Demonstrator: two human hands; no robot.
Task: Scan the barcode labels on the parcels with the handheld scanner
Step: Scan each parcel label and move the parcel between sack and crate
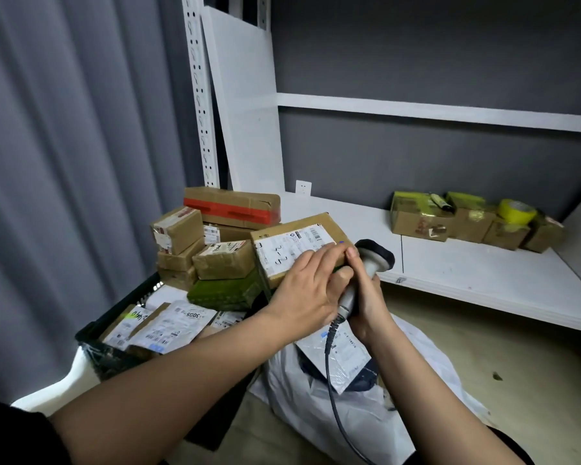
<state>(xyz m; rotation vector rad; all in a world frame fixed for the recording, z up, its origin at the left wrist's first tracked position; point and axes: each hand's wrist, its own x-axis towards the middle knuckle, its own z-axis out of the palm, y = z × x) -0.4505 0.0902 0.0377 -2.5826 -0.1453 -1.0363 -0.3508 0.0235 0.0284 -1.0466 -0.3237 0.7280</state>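
Head view: right hand [366,307] is wrapped around the smooth grey scanner [366,268], its black head raised by the shelf's [483,283] front edge. Left hand [307,292] lies flat, clutching nothing, on a labelled cardboard parcel [296,245] topping the heap in the black crate [91,333].

Cardboard box [301,245], centre of frame: white shipping label [291,250] with handwritten "2-2-5" or similar; printed barcode at its upper right, digits too small to read.

Flat white mailer [173,325], lower left, in the black crate [114,325]: label printed "3005", seen upside down.

Neighbouring brown parcel [128,322]: handwritten marking, partly highlighted, unclear.

Other labels: print illegible.
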